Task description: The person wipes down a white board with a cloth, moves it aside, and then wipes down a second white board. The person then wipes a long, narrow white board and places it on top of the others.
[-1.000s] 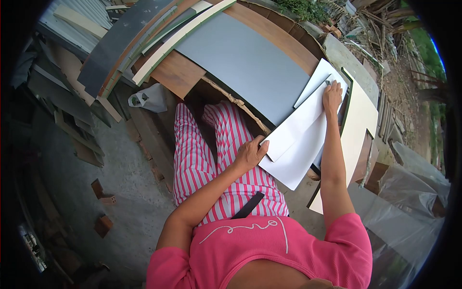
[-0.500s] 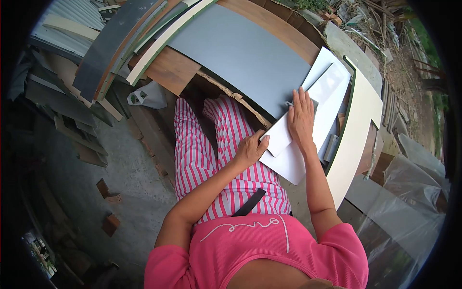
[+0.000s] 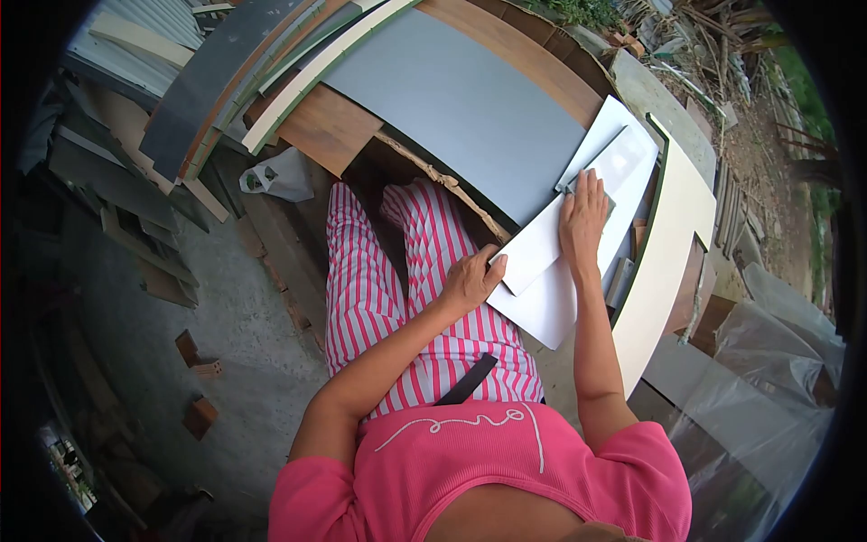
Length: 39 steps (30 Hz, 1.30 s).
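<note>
Two white boards lie at an angle, a narrow white strip (image 3: 540,246) on top of a wider white board (image 3: 551,312). My left hand (image 3: 471,278) is closed on the near left corner of the strip, thumb on top. Across the strip's middle lies my right hand (image 3: 583,221), its fingers extended together over a small grey flat piece (image 3: 612,206) that pokes out on both sides of them. What kind of piece it is cannot be made out. Beyond the fingers, the far part of the strip looks glossy.
Under the boards is a large grey panel (image 3: 461,99) on brown wood-look panels (image 3: 330,126). A cream board (image 3: 673,235) stands along the right side. Long strips (image 3: 217,90) are stacked at left, near a white plastic bag (image 3: 280,176). Brick pieces (image 3: 200,417) lie on the floor.
My right hand has shifted slightly right, with the small grey piece moving along under its fingers. My left hand stays at the strip's corner.
</note>
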### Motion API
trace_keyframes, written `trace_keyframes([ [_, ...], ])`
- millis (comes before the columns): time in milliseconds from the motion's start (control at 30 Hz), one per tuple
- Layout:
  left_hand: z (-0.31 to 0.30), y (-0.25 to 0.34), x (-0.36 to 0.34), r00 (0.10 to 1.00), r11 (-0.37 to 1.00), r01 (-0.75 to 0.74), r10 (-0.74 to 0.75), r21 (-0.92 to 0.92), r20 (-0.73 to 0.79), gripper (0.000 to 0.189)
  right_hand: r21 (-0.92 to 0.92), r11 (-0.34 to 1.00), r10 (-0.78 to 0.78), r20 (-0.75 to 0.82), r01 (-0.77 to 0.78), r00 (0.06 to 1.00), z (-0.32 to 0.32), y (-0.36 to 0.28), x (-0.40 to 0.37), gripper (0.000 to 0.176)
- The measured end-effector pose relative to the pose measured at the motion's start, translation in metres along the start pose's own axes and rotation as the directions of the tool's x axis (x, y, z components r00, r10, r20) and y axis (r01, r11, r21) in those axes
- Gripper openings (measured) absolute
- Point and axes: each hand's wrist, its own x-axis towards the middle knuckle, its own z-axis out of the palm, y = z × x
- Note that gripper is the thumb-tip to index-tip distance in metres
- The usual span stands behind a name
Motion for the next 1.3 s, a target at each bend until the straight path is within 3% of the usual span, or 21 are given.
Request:
trace_keyframes([
  [100, 0.005, -0.004, 0.002, 0.998, 0.999, -0.054, 0.054, 0.003, -0.038, 0.049, 0.096, 0.986, -0.148, 0.139, 0.135, 0.979, -0.028, -0.066, -0.065, 0.051],
  [167, 0.005, -0.003, 0.001, 0.995, 0.997, -0.079, 0.079, -0.009, -0.058, 0.048, 0.175, 0.960, -0.245, 0.144, 0.219, 0.959, -0.028, -0.073, -0.076, 0.052],
  [233, 0.003, 0.001, 0.001, 0.996, 0.998, -0.054, 0.053, -0.011, -0.073, 0.047, 0.139, 0.965, -0.246, 0.165, 0.224, 0.955, -0.028, -0.066, -0.056, 0.049],
  [300, 0.001, 0.002, 0.001, 0.997, 0.999, -0.039, 0.039, -0.004, -0.062, 0.048, 0.071, 0.978, -0.205, 0.122, 0.198, 0.971, -0.016, -0.046, -0.021, 0.046],
  [400, -0.002, 0.005, 0.000, 1.000, 1.000, -0.001, 0.001, -0.001, -0.004, 0.052, -0.057, 0.998, -0.031, 0.016, 0.031, 0.999, 0.014, 0.017, 0.060, 0.044],
  [500, -0.001, 0.006, 0.000, 0.998, 0.999, -0.036, 0.035, -0.006, -0.057, 0.052, -0.106, 0.974, 0.193, -0.085, -0.201, 0.978, 0.036, 0.084, 0.135, 0.046],
  [600, 0.000, 0.004, 0.000, 0.998, 1.000, -0.018, 0.018, 0.008, -0.054, 0.052, -0.117, 0.949, 0.282, -0.089, -0.292, 0.955, 0.049, 0.107, 0.163, 0.051],
  [733, -0.002, 0.001, 0.000, 1.000, 1.000, -0.010, 0.010, 0.002, -0.020, 0.054, -0.070, 0.977, 0.196, -0.069, -0.201, 0.978, 0.044, 0.077, 0.117, 0.049],
  [933, -0.003, 0.006, 0.000, 1.000, 1.000, 0.016, -0.016, -0.013, 0.012, 0.050, 0.045, 0.996, -0.081, 0.081, 0.078, 0.993, -0.016, -0.053, -0.047, 0.050],
  [1067, 0.001, 0.002, 0.002, 1.000, 1.000, 0.004, -0.005, -0.030, -0.012, 0.050, 0.091, 0.986, -0.156, 0.169, 0.142, 0.973, -0.027, -0.064, -0.061, 0.051],
  [1167, -0.001, 0.004, 0.002, 1.000, 1.000, 0.002, -0.002, -0.025, -0.004, 0.053, 0.015, 1.000, -0.023, 0.060, 0.022, 0.998, -0.010, -0.017, 0.001, 0.046],
  [1300, 0.000, 0.004, 0.001, 1.000, 1.000, 0.007, -0.007, -0.021, 0.000, 0.050, -0.131, 0.978, 0.145, -0.125, -0.161, 0.982, 0.033, 0.109, 0.110, 0.046],
])
